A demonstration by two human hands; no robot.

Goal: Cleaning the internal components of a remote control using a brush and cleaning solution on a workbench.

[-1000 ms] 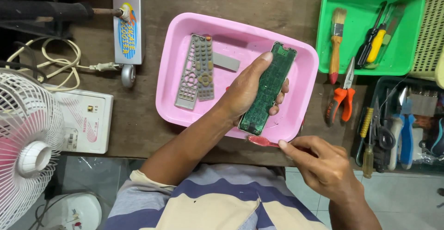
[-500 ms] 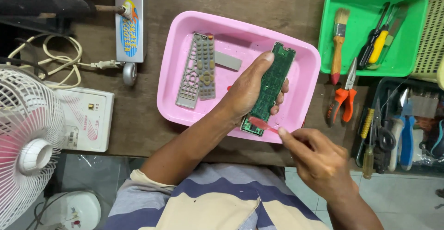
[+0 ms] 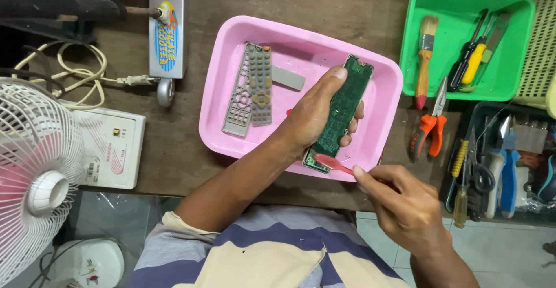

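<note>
Left hand [image 3: 315, 114] wrapped around a long green circuit board [image 3: 343, 107] over the pink tray [image 3: 223, 85], palm hiding its middle; right hand [image 3: 405, 207] pinching a small pink brush [image 3: 331, 161] against the board's near end, handle buried in fingers, wrist cut off below.

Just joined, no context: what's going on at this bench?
A person holds a green circuit board in the left hand over a pink tray. The right hand holds a red brush with its head on the board's near end. A grey remote shell and keypad lie in the tray.
</note>
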